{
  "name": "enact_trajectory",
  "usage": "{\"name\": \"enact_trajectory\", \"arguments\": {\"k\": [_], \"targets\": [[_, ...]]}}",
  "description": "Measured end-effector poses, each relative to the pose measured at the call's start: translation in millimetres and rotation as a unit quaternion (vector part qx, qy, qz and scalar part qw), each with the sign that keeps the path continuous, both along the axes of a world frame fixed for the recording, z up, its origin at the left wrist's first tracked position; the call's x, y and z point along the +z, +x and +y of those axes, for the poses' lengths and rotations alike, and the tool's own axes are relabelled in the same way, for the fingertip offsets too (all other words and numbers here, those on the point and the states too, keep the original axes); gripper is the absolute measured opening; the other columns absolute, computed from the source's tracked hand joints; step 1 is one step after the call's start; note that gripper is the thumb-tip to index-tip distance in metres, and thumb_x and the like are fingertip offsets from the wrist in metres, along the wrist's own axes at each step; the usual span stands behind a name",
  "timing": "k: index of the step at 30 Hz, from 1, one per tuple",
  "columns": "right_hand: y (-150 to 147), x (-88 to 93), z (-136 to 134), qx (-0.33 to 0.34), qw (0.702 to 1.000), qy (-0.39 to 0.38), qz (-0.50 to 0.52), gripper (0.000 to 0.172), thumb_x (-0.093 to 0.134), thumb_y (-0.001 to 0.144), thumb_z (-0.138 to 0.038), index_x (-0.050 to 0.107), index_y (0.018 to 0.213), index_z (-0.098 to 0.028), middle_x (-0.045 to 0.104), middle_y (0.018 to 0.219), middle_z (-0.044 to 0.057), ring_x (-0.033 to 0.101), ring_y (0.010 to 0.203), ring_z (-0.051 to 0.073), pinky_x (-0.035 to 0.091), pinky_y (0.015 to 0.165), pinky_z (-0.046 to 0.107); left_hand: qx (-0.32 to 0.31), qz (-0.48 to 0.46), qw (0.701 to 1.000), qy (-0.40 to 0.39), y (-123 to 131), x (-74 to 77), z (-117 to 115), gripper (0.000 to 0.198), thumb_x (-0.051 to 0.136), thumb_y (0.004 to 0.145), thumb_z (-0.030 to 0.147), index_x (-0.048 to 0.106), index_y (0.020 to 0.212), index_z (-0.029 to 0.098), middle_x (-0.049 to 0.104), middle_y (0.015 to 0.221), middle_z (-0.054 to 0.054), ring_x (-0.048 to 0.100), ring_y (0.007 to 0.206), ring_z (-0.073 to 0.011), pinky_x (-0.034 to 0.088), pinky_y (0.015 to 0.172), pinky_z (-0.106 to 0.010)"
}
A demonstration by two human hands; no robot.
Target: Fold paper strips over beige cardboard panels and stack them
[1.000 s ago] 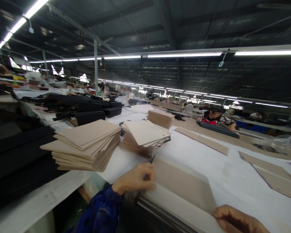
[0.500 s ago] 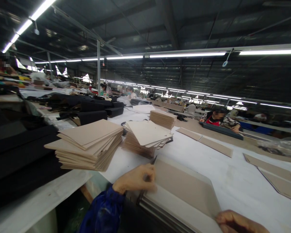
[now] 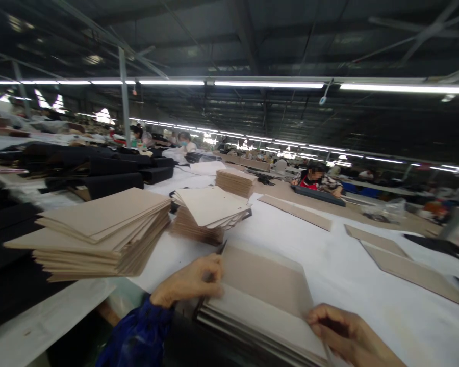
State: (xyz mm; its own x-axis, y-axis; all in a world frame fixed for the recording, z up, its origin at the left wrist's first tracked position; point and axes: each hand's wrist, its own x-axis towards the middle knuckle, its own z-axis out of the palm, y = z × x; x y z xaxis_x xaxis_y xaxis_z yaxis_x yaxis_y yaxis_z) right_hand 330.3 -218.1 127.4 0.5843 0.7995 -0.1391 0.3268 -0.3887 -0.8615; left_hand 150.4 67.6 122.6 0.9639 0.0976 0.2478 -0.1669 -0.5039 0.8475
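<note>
Directly before me lies a stack of flat panels point(image 3: 248, 339) with dark edges. Its top panel point(image 3: 265, 278) shows a beige-brown face with a paler border band. My left hand point(image 3: 195, 278), in a blue sleeve, has its fingers curled and pinched at this panel's left edge. At the right edge, my right hand point(image 3: 348, 329) closes its thumb and fingers on the same panel. Left of my hands stands a fanned pile of beige cardboard sheets point(image 3: 99, 224). Behind my left hand is another pile, topped by cream-coloured sheets point(image 3: 212, 204).
A smaller cardboard stack point(image 3: 235, 181) stands farther back on the white-covered table point(image 3: 279, 234). Brown strips point(image 3: 296, 211) and panels point(image 3: 413, 267) lie to the right. Folded black material point(image 3: 112, 183) covers the left side. A co-worker point(image 3: 315, 181) sits across the table.
The whole view has swung right, so the piles and my hands appear farther left. Both hands keep their places at the panel's edges.
</note>
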Motion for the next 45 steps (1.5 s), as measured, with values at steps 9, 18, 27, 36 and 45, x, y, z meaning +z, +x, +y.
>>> {"name": "enact_trajectory", "arguments": {"k": [9,18,27,36,45], "targets": [[-13,14.8,0,-0.018,0.998,0.045,0.04,0.022,0.063,0.07,-0.038,0.061,0.073,-0.017,0.048,0.056,-0.005,0.039,0.051,0.007,0.027,0.047,0.022,-0.028,0.042,0.999,-0.003,5,-2.2,2,0.028,0.06,0.073,0.037,0.046,0.06,0.018,0.042,0.082,0.003,0.044,0.081,-0.0131,0.032,0.076,-0.024],[-15,15.2,-7,-0.02,0.998,0.055,0.034,0.022,0.066,0.068,-0.037,0.063,0.071,-0.016,0.053,0.058,-0.003,0.043,0.055,0.009,0.029,0.052,0.024,-0.028,0.047,0.998,0.0,6,-2.6,2,0.036,0.06,0.072,0.049,0.046,0.059,0.018,0.041,0.081,0.002,0.044,0.081,-0.014,0.033,0.077,-0.025],[-12,14.9,-11,0.0,0.999,0.039,-0.034,0.018,0.062,0.073,-0.035,0.066,0.071,-0.018,0.058,0.067,-0.001,0.047,0.068,0.013,0.035,0.063,0.026,-0.034,0.038,0.999,-0.004,4,-2.9,3,0.036,0.057,0.075,0.047,0.047,0.059,0.017,0.042,0.082,0.002,0.044,0.081,-0.0131,0.032,0.076,-0.024],[-11,17.4,-8,-0.012,0.999,0.03,-0.012,0.017,0.065,0.068,-0.034,0.066,0.067,-0.017,0.056,0.063,-0.003,0.045,0.061,0.011,0.035,0.059,0.024,-0.032,0.045,0.998,-0.011,4,-2.3,2,0.035,0.058,0.075,0.046,0.047,0.058,0.017,0.042,0.083,0.002,0.043,0.08,-0.0128,0.032,0.075,-0.024],[-15,22.5,-11,-0.004,0.998,0.015,-0.058,0.012,0.062,0.068,-0.028,0.066,0.068,-0.016,0.062,0.067,0.001,0.05,0.063,0.013,0.038,0.062,0.026,-0.039,0.05,0.998,-0.003,7,-4.8,6,0.041,0.058,0.071,0.053,0.047,0.055,0.017,0.041,0.081,0.002,0.042,0.078,-0.0135,0.034,0.074,-0.025]]}}
